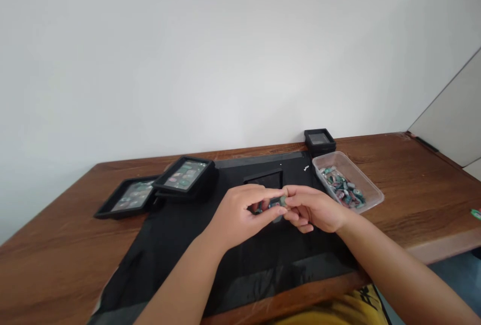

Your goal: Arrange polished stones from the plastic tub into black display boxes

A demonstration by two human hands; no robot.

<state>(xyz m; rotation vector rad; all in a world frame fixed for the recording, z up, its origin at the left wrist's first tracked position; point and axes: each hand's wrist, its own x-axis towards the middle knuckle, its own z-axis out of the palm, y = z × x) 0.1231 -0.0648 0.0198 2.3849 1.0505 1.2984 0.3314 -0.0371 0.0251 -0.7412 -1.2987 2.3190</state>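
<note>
Both hands meet above a black mat. Between the fingertips of my left hand are small greenish and bluish stones, partly hidden by the fingers. My right hand pinches at the right end of these stones, its lower fingers curled beneath. Just behind the hands a black frame lies on the mat, its near part covered by them. To the right, a clear plastic tub holds several small colored stones.
Black frames with stones inside lie at the left, one resting partly over another. A small stack of black frames stands near the wall. A green item lies at the right edge of the wooden table.
</note>
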